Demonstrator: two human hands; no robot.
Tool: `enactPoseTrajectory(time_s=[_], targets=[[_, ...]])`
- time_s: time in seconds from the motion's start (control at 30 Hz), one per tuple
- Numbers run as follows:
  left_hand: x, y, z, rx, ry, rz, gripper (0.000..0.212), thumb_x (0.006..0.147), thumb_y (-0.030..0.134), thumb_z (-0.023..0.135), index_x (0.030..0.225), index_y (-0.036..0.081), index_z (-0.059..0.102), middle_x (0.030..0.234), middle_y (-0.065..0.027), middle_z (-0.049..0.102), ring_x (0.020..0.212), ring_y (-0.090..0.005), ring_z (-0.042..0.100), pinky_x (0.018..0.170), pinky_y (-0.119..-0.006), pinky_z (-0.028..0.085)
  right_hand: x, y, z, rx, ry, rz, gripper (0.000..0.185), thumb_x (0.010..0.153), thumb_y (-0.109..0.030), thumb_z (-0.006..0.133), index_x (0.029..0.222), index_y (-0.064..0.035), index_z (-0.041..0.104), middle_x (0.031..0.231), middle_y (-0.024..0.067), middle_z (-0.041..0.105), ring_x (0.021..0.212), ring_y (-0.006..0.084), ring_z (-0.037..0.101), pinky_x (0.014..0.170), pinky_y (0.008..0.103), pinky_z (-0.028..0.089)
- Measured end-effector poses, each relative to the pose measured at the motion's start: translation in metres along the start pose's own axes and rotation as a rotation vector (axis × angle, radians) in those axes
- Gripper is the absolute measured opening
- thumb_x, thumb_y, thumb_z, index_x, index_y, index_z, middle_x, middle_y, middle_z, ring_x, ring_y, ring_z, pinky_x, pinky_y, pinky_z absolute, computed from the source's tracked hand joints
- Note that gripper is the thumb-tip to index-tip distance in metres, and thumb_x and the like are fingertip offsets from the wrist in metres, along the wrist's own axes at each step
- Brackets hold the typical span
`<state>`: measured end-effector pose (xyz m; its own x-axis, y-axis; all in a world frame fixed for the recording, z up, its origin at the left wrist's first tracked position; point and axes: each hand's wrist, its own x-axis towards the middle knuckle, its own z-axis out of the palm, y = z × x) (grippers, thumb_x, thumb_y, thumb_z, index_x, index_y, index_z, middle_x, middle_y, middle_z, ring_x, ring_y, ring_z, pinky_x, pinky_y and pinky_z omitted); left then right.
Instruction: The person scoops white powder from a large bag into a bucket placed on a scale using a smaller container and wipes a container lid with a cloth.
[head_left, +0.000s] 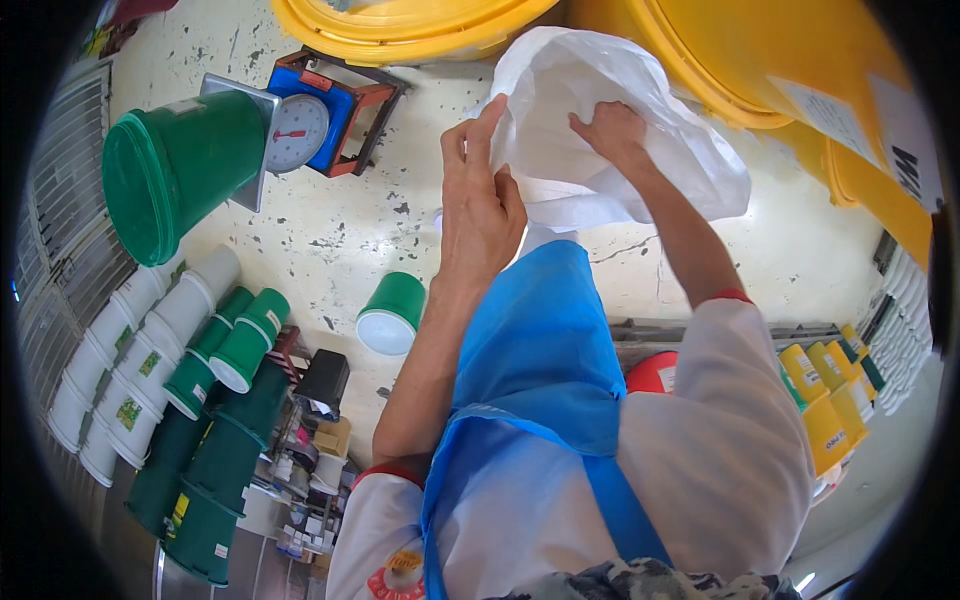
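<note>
A large white plastic bag (701, 169) stands with its mouth wide before me, its rim creased and folded outward. My left hand (480, 199) is at the bag's left rim, the edge between its thumb and fingers. Inside the mouth is my right hand (616, 129), thumb sticking out to the left and the other fingers bent down. Whether those fingers pinch the lining or something in the bag is hidden. Below the bag hangs the blue apron (532, 322) that I wear.
Large yellow lidded tubs (420, 30) crowd the far side behind the bag. To the left a green bucket (202, 157) rests on a dial scale (298, 133). Another green bucket (394, 307) sits on the worn floor. Stacked white buckets (142, 352) line the left wall.
</note>
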<state>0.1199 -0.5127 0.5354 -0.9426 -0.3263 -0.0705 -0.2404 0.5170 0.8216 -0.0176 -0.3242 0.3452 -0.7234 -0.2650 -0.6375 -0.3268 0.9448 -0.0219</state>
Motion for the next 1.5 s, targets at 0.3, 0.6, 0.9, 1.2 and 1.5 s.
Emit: enactPoseTrajectory(time_s=[0.3, 0.6, 0.9, 1.2, 1.5], targets=[[0.004, -0.005, -0.010, -0.117, -0.024, -0.003, 0.061, 0.085, -0.011, 0.051, 0.144, 0.003, 0.047, 0.117, -0.0170, 0.054, 0.079, -0.0225, 0.052, 0.066, -0.032, 0.045, -0.036, 0.012, 0.023, -0.176, 0.032, -0.066, 0.044, 0.086, -0.052, 0.063, 0.084, -0.0097, 0.077, 0.083, 0.0128, 0.074, 0.082, 0.0275, 0.071, 0.090, 0.0482, 0.045], [-0.003, -0.014, -0.014, -0.212, -0.042, -0.091, 0.056, 0.088, -0.011, 0.052, 0.142, 0.002, 0.048, 0.123, -0.0142, 0.056, 0.080, -0.0157, 0.056, 0.063, -0.028, 0.048, -0.045, 0.044, 0.004, -0.135, 0.007, 0.065, 0.057, 0.082, -0.058, 0.063, 0.084, -0.0024, 0.075, 0.081, 0.0191, 0.073, 0.079, 0.0335, 0.071, 0.082, 0.0460, 0.049], [0.006, -0.014, -0.012, -0.226, 0.013, -0.100, 0.057, 0.087, -0.010, 0.053, 0.143, 0.001, 0.047, 0.123, -0.0139, 0.056, 0.078, -0.0136, 0.056, 0.064, -0.026, 0.049, -0.029, 0.005, -0.014, 0.079, 0.087, 0.198, 0.056, 0.085, -0.059, 0.061, 0.091, -0.0058, 0.077, 0.088, 0.0157, 0.075, 0.086, 0.0298, 0.073, 0.086, 0.0462, 0.047], [0.007, -0.008, -0.004, -0.263, 0.010, -0.156, 0.057, 0.088, -0.009, 0.052, 0.143, 0.002, 0.046, 0.120, -0.0133, 0.056, 0.078, -0.0123, 0.057, 0.065, -0.026, 0.050, -0.014, -0.033, 0.021, -0.018, 0.085, -0.080, 0.051, 0.083, -0.056, 0.063, 0.091, -0.0071, 0.076, 0.087, 0.0161, 0.074, 0.082, 0.0288, 0.071, 0.089, 0.0456, 0.044], [0.002, -0.014, -0.010, -0.340, 0.002, -0.217, 0.056, 0.090, -0.008, 0.051, 0.144, 0.003, 0.045, 0.121, -0.0135, 0.056, 0.080, -0.0115, 0.057, 0.070, -0.026, 0.050, 0.024, 0.001, 0.034, 0.083, 0.203, 0.124, 0.052, 0.081, -0.054, 0.065, 0.086, -0.0032, 0.075, 0.089, 0.0160, 0.074, 0.086, 0.0304, 0.070, 0.095, 0.0486, 0.041]])
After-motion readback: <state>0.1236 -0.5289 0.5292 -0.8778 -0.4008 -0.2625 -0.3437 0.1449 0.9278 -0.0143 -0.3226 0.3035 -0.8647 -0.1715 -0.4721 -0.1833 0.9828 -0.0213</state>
